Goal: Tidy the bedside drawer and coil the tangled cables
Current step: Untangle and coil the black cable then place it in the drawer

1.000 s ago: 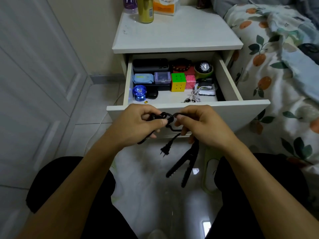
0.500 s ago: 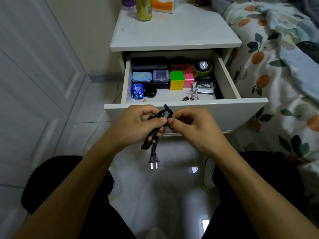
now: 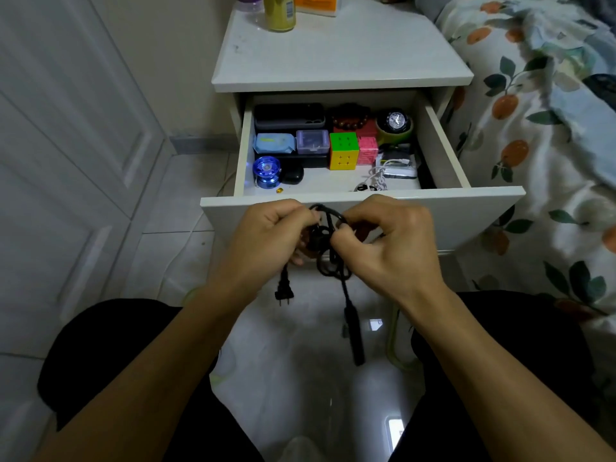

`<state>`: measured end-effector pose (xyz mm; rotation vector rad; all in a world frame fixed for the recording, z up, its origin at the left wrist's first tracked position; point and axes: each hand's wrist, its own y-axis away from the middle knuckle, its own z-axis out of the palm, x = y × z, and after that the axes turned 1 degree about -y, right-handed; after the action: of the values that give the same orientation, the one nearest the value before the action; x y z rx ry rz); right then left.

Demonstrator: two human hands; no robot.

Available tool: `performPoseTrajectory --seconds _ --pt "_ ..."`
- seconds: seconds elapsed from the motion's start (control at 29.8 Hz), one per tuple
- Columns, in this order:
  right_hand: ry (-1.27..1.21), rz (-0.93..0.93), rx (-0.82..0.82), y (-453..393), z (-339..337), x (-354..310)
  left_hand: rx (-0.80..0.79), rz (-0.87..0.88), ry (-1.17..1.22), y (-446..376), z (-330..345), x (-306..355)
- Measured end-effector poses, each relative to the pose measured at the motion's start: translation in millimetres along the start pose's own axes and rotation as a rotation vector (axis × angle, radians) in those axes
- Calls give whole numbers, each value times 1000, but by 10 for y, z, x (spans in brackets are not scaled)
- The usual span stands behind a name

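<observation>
Two hands: a left hand (image 3: 266, 235) and a right hand (image 3: 393, 241). One black cable (image 3: 328, 261) with one plug (image 3: 284, 291) that has two prongs. One white nightstand (image 3: 340, 51) with one open drawer (image 3: 363, 208).

In the drawer I count one colour cube (image 3: 344, 151), one blue yo-yo (image 3: 266, 172), one watch (image 3: 395, 121), one bead bracelet (image 3: 350, 117), one black case (image 3: 289, 115), one blue packet (image 3: 275, 143), one small clear box (image 3: 312, 141), one pink box (image 3: 367, 151), one small black pod (image 3: 293, 175) and one white cord (image 3: 376, 178).

On top stand one yellow can (image 3: 279, 11), one orange box (image 3: 318, 4) and one purple-topped bottle (image 3: 249, 1).
</observation>
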<state>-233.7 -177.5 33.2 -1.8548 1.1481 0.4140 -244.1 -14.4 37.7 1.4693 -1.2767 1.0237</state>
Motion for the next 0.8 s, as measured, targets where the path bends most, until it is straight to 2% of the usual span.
performPoseTrajectory --seconds 0.07,0.1,0.17,0.23,0.34,0.4,0.47,0.6,0.67,0.74,0.8 --pt "-68 -55 64 30 23 -31 7 -133 185 -8 12 -11" --pt "-157 -42 54 32 38 -44 6 -144 231 -10 11 -20" --pt "-410 113 -47 19 36 -73 29 -50 163 -13 17 -60" --pt "-625 278 -173 -20 1 -85 125 108 -50 -33 9 -77" --pt "-677 331 -287 -75 -87 -20 124 213 -111 -56 13 -79" --pt "-597 302 -292 -83 -121 33 69 228 -124 -37 41 -85" --pt "-632 336 -264 -80 -116 53 41 215 -116 -23 42 -98" --pt "-1077 529 -313 -97 -114 23 33 121 -1 -50 31 -115" --pt "-1003 574 -359 -105 -118 5 18 105 -19 -56 48 -132" --pt "-630 518 -416 -97 -129 37 21 188 -173 -27 89 -183" --pt "-316 378 -499 -105 -141 52 45 289 -361 5 114 -219"
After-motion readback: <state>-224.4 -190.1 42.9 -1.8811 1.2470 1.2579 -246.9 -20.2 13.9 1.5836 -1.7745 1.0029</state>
